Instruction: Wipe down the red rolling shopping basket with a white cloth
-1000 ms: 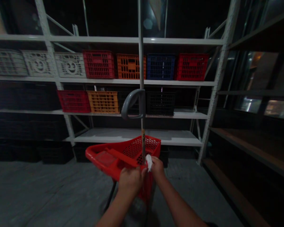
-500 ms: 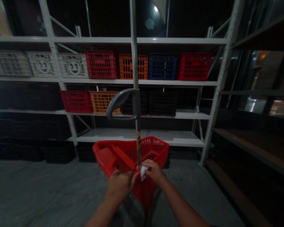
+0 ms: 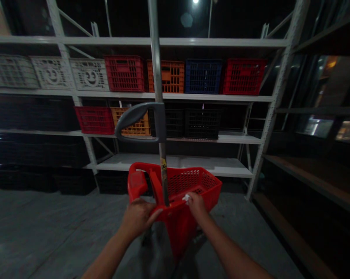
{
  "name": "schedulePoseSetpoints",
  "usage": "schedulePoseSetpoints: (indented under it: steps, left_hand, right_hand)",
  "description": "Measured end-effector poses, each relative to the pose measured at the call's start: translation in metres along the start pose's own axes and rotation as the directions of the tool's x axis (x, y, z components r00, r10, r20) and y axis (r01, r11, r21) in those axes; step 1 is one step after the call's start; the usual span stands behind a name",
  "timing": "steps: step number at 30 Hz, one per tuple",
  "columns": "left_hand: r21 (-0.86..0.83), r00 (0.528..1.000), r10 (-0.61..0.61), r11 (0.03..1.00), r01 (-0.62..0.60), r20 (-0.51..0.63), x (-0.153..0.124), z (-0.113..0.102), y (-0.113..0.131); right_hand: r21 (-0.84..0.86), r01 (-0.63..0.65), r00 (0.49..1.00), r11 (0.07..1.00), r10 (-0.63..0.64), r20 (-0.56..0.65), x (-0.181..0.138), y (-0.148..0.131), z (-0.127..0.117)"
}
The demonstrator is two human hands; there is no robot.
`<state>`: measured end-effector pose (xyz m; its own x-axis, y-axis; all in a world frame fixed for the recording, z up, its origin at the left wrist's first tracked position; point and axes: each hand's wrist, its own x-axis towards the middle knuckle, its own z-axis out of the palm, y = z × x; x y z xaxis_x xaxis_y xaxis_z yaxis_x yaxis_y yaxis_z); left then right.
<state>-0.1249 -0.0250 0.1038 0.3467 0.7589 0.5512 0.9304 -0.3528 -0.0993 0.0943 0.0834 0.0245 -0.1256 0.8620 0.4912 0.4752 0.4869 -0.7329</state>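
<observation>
A red plastic shopping cart (image 3: 179,228) with a perforated basket stands in front of me. From it rises a metal pole (image 3: 156,58) carrying a grey loop handle (image 3: 160,124). My left hand (image 3: 138,217) grips the cart's near rim, left of the pole, with its thumb lying along the edge. A crumpled white cloth or tissue (image 3: 187,198) is pinched in my right hand (image 3: 196,203), at the basket's near rim to the right of the pole. The fingertips of my left hand are partly hidden behind the rim.
White metal shelving (image 3: 175,96) runs across the back, holding red, orange, blue, white and black crates, such as a blue crate (image 3: 203,76). Another dark rack (image 3: 309,174) stands along the right. Grey concrete floor (image 3: 55,228) lies around the cart.
The cart has turned, its basket shifting right and the pole left. My right hand, with the white cloth or tissue, has moved away from the pole's base rightward along the rim.
</observation>
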Motion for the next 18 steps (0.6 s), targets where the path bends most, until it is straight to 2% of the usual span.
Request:
schedulePoseSetpoints:
  steps: [3, 5, 7, 9, 12, 16, 18]
  left_hand:
    - [-0.01, 1.0, 0.01, 1.0, -0.01, 0.011, 0.0, 0.0, -0.011]
    - [-0.007, 1.0, 0.025, 1.0, -0.025, 0.016, -0.001, -0.004, -0.017]
    - [0.01, 0.999, 0.042, 0.999, -0.042, -0.006, -0.001, -0.009, -0.018]
    - [0.05, 0.998, 0.03, 0.998, -0.027, -0.049, 0.001, -0.014, -0.012]
    - [0.111, 0.994, -0.076, 0.99, 0.085, -0.084, 0.005, -0.014, 0.007]
    - [0.225, 0.956, -0.292, 0.931, 0.286, -0.006, 0.01, -0.003, 0.024]
    - [0.269, 0.945, -0.327, 0.912, 0.311, 0.015, 0.008, 0.001, 0.023]
  right_hand:
    - [0.11, 0.115, 0.993, 0.987, -0.116, 0.003, -0.019, -0.022, 0.019]
    - [0.168, 0.155, 0.987, 0.974, -0.159, 0.01, -0.023, -0.018, 0.017]
    - [0.156, 0.122, 0.992, 0.98, -0.123, -0.004, -0.019, -0.002, 0.006]
    - [0.092, 0.037, 0.998, 0.995, -0.033, -0.051, -0.014, 0.016, -0.005]
    - [0.059, -0.028, 0.996, 0.998, 0.032, -0.081, -0.015, 0.02, -0.005]
    - [0.186, 0.091, 0.995, 0.978, -0.085, -0.042, -0.03, -0.002, 0.015]
    - [0.153, 0.096, 0.995, 0.984, -0.097, 0.001, -0.031, -0.007, 0.014]
